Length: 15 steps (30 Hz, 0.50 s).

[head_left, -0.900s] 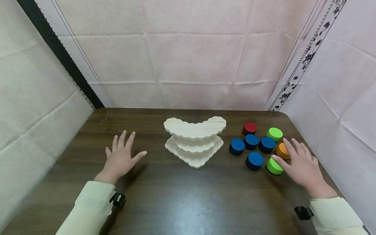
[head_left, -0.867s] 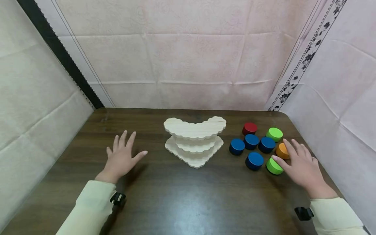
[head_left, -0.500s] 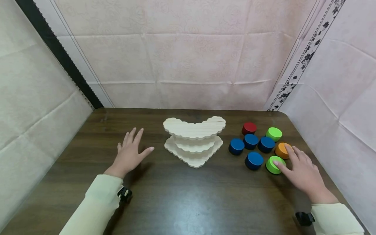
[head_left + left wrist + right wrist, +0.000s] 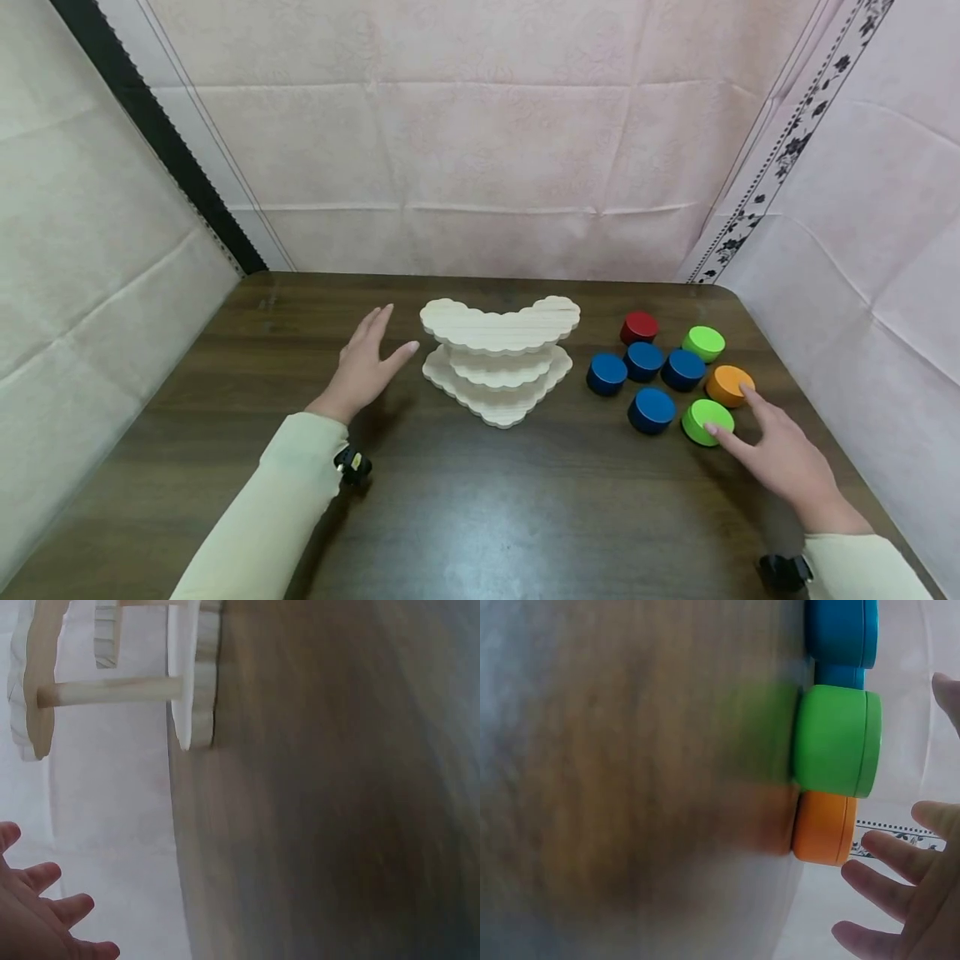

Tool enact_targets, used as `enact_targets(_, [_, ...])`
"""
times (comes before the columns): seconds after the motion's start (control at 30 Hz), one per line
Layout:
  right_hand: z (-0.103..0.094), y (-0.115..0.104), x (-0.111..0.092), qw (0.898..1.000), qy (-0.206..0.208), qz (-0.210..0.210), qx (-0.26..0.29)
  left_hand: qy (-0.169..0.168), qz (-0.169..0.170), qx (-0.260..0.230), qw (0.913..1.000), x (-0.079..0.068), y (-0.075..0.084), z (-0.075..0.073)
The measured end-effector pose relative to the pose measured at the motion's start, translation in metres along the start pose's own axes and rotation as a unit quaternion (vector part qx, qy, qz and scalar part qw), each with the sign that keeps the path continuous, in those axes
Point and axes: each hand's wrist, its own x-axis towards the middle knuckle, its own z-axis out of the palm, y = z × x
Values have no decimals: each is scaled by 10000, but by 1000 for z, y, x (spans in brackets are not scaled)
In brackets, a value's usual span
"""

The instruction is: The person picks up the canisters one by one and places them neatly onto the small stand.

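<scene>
A pale wooden tiered stand with scalloped, cloud-like shelves stands mid-table; round posts join its shelves in the left wrist view. My left hand is to its left, fingers straight and thumb toward it, touching nothing. On the right, my right hand hovers close to a green round tin and an orange round tin. Its fingers are spread. In the right wrist view the fingers stand off the green tin and orange tin, holding neither.
Several blue round tins cluster left of the green and orange ones. A red tin and another green tin sit behind them. The brown wooden table meets cloth-covered walls at the back and sides.
My left hand has moved right and forward, nearer the stand. My right hand has drawn back slightly, uncovering more of the orange tin and the near green tin. The stand and tins have stayed put.
</scene>
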Motion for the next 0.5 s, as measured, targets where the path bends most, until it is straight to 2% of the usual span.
enact_targets(0.13, [3,2,-1,9998,-117,52,180,-92,50,-797,9968,9,8,6])
enact_targets(0.23, [5,3,-1,9994,-172,40,291,-202,38,-1221,9923,15,12,9])
enact_targets(0.5, [8,4,5,9982,-289,-74,514,-401,-153,-1442,9886,24,17,12])
